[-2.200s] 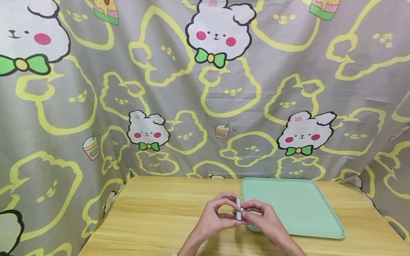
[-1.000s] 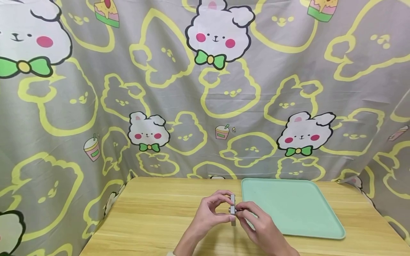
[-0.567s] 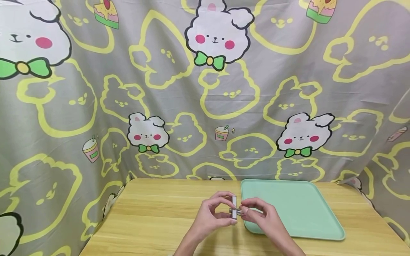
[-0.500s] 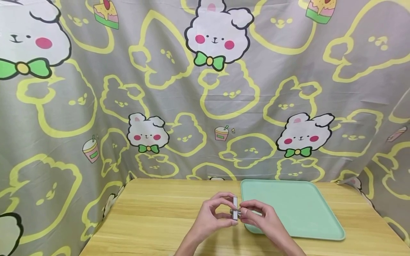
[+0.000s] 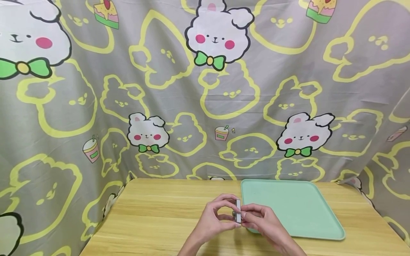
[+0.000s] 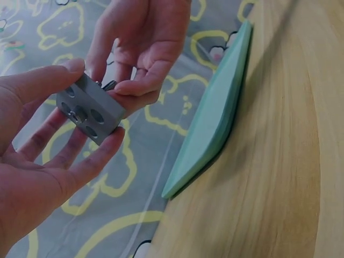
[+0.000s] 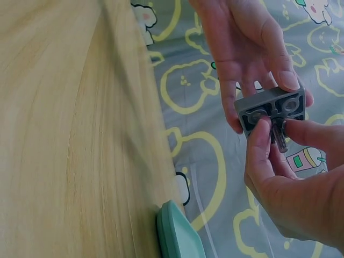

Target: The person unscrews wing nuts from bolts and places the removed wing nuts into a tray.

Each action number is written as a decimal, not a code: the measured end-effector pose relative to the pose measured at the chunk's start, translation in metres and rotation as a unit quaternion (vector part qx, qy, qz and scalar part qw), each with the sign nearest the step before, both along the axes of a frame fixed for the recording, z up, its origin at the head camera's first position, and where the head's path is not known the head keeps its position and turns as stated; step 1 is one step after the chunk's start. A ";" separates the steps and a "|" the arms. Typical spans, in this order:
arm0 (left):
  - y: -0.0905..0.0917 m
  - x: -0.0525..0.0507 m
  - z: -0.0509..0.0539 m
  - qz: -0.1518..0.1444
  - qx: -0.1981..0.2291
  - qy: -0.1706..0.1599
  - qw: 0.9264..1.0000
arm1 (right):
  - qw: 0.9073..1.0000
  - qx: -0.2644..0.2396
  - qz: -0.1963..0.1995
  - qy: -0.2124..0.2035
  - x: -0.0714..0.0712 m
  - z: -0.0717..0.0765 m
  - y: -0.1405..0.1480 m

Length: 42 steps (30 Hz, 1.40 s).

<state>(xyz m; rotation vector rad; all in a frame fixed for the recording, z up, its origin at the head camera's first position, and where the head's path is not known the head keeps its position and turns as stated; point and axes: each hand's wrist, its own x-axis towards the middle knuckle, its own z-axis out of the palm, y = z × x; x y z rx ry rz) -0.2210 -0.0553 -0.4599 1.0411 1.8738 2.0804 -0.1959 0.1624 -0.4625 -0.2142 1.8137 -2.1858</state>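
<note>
A small grey block [image 6: 88, 110] with several round holes is held up above the table, its broad face turned to the side. My left hand [image 5: 209, 220] grips it by its edges between thumb and fingertips. Through its middle runs a metal bolt [image 7: 280, 138], whose threaded end sticks out on the right-hand side. The thumb and index finger of my right hand [image 5: 264, 220] pinch round the bolt close to the block's hollow back face. Whether a nut sits between those fingertips I cannot tell. In the left wrist view the bolt's head [image 6: 79, 114] shows in the middle hole.
A mint-green tray [image 5: 298, 208] lies on the wooden table [image 5: 153, 213], its left edge just behind my right hand. A grey curtain [image 5: 179, 106] with yellow outlines and white rabbits hangs behind the table and along both sides.
Both hands and the block have shifted slightly to the right since one second ago. The bolt's threaded end, visible between block and right fingers half a second ago, is now mostly covered in the head view.
</note>
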 end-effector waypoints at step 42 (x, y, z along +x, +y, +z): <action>-0.010 -0.007 0.003 -0.004 0.042 -0.060 0.997 | 0.675 0.212 -0.158 0.689 -0.002 -0.008 -0.025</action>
